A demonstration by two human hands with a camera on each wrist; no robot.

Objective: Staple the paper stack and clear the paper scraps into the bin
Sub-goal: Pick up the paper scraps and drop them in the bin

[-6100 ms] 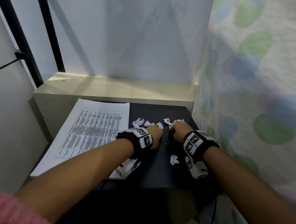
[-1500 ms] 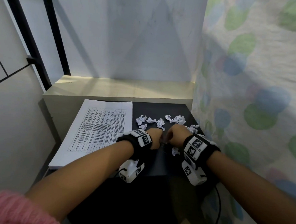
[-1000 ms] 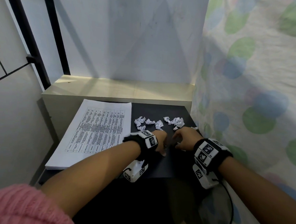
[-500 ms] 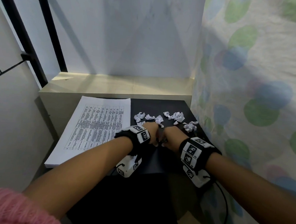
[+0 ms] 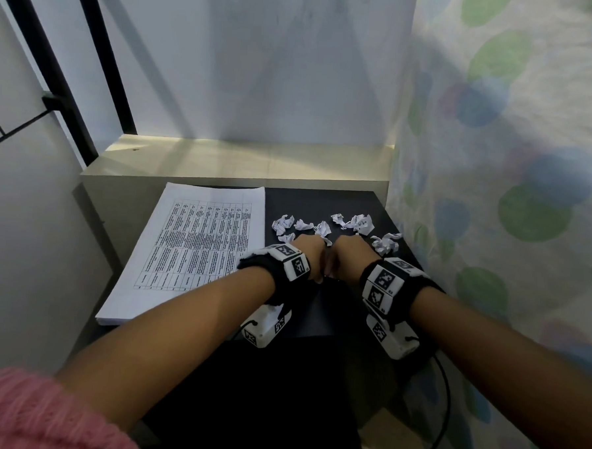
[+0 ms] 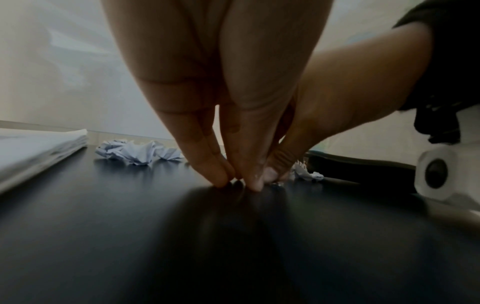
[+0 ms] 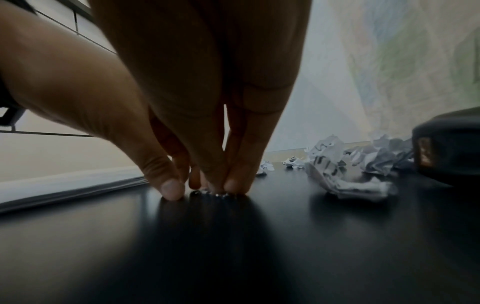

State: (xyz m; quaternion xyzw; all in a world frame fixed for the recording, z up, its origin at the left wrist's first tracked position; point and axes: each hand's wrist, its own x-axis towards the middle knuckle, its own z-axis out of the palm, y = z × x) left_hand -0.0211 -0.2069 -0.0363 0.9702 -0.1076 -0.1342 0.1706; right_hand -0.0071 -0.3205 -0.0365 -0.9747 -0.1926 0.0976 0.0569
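Black tabletop [image 5: 323, 205]: printed paper stack [image 5: 197, 246] lies flat, crumpled scraps [image 5: 356, 224] beside it; both hands' fingers [image 7: 171, 187] pinch small shiny bits [image 7: 218, 194].

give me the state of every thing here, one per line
white printed paper stack: flat on the black table, untouched
crumpled white paper scraps: loose on the table, not binned
small shiny metal bits: on the table at the fingertips
left hand: fingertips down on the table
right hand: fingertips down at the bits
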